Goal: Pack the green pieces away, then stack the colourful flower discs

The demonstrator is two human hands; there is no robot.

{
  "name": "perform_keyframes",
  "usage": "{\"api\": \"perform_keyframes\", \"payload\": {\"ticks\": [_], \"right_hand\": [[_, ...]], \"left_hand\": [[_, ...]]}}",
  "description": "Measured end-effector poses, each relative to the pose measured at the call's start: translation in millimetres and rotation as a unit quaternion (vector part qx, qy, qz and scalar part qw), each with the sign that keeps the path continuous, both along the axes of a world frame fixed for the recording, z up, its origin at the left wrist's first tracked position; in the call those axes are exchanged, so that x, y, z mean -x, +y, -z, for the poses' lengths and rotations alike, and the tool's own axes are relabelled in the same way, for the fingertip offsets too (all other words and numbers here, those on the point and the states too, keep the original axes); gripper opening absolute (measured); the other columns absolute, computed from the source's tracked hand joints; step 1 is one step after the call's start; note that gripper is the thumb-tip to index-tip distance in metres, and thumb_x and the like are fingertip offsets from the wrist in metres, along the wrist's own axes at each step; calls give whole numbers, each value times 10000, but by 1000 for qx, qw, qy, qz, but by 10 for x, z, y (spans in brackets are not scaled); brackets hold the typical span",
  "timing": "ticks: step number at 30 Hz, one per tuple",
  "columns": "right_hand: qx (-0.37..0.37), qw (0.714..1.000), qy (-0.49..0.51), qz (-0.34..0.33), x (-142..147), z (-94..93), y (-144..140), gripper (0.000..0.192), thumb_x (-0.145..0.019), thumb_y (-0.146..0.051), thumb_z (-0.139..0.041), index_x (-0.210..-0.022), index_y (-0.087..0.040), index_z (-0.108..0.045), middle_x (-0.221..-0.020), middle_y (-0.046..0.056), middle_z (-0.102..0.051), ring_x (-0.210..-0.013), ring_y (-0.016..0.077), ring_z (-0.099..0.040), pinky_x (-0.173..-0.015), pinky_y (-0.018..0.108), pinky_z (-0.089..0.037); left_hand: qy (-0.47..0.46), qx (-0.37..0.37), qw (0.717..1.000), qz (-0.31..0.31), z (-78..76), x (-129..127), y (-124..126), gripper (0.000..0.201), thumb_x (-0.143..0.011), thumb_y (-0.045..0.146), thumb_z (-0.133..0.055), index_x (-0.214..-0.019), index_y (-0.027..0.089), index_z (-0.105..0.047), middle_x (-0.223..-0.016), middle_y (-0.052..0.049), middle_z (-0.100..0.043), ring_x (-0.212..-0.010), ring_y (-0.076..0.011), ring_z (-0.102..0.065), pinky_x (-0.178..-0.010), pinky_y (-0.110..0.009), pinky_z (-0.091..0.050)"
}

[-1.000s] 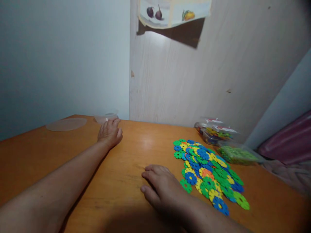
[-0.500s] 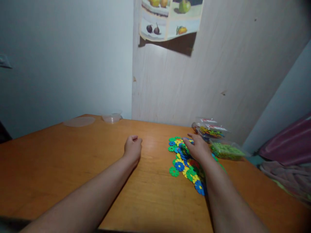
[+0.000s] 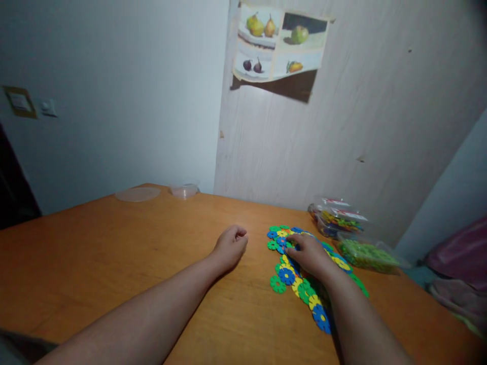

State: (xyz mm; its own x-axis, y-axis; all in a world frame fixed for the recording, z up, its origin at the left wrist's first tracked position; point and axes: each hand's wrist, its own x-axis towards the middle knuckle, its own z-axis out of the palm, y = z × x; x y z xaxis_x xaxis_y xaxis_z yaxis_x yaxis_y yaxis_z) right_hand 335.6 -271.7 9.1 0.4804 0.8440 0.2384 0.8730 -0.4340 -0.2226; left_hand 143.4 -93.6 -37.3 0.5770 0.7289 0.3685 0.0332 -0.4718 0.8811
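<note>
A loose heap of flat, notched plastic discs [image 3: 286, 276] in blue, green, yellow and some orange lies on the wooden table. My right hand [image 3: 310, 254] is over the heap's upper part, palm down. Its thumb and index finger are apart and touch or nearly touch the discs; the hand covers part of the heap. To the left of the discs, my left hand [image 3: 230, 248] rests near the tabletop with its fingers curled in. Whatever it may hold is hidden inside the curl.
Clear plastic boxes of colourful pieces [image 3: 338, 220] stand at the back right, beside an open box of green pieces [image 3: 367, 254]. A clear bowl [image 3: 184, 191] and a round translucent lid [image 3: 137, 194] sit at the far left edge. Behind is a wall with a fruit poster [image 3: 281, 45].
My right hand has lowered onto the discs, its fingers bending down. The left hand, still curled, has come closer to the heap. The view has tilted up and turned slightly left.
</note>
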Motion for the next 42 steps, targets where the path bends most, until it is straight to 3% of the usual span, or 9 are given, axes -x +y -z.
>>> {"api": "perform_keyframes", "payload": {"ticks": [4, 8, 13, 18, 22, 28, 35, 42], "right_hand": [[0, 999, 11, -31, 110, -8, 27, 404, -828, -302, -637, -1210, -192, -706, -1225, 110, -703, -1171, 272, -620, -1004, 366, -444], [-28, 996, 60, -55, 160, -34, -13, 480, -798, -373, -688, -1250, -208, -684, -1277, 107, -683, -1199, 281, -611, -1032, 390, -443], [-67, 994, 91, -11, -38, -140, -183, 604, -811, -499, -657, -1330, -190, -634, -1319, 121, -658, -1180, 294, -627, -975, 383, -491], [-26, 995, 97, 28, -167, -163, -258, 647, -806, -554, -645, -1326, -170, -631, -1214, 130, -704, -1003, 279, -689, -852, 363, -523], [4, 998, 53, 15, -90, -132, -192, 584, -814, -498, -642, -1294, -166, -653, -1242, 131, -695, -1064, 286, -664, -870, 347, -490], [58, 998, -1, -16, 35, -158, -90, 290, -828, -391, -599, -974, -196, -758, -989, 85, -748, -899, 247, -659, -749, 311, -445], [25, 998, 36, -33, 70, -150, -90, 335, -798, -383, -632, -1056, -200, -744, -952, 61, -747, -848, 227, -654, -728, 302, -453], [-20, 999, 26, -38, 98, -121, -44, 418, -829, -454, -622, -1154, -211, -723, -1138, 98, -732, -1034, 279, -662, -881, 358, -487]], "left_hand": [[22, -27, 999, 11, 22, -9, -19, 141, -810, 235, -583, -912, 162, -647, -818, -17, -649, -759, -140, -582, -709, -254, -461], [38, -44, 998, 19, 21, -1, -43, 138, -827, 239, -570, -908, 162, -651, -822, -17, -652, -771, -140, -582, -719, -257, -462], [52, -55, 997, 26, -18, 17, -66, 141, -823, 235, -570, -906, 159, -656, -844, -23, -657, -784, -146, -580, -716, -261, -458], [75, -73, 994, 38, -85, 52, -125, 136, -827, 252, -571, -891, 162, -651, -832, -23, -646, -766, -147, -568, -686, -261, -440], [96, -115, 987, 60, -132, 91, -176, 115, -822, 245, -570, -864, 168, -644, -835, -26, -640, -757, -150, -557, -666, -263, -421], [114, -140, 980, 78, -150, 115, -193, 98, -815, 237, -571, -837, 170, -638, -835, -33, -638, -769, -157, -557, -669, -266, -417], [131, -148, 976, 87, -177, 123, -199, 87, -805, 234, -584, -831, 175, -642, -821, -27, -640, -771, -156, -558, -666, -260, -413], [127, -145, 978, 85, -196, 132, -216, 73, -798, 223, -585, -809, 178, -640, -814, -28, -640, -771, -160, -560, -657, -259, -416]]}}
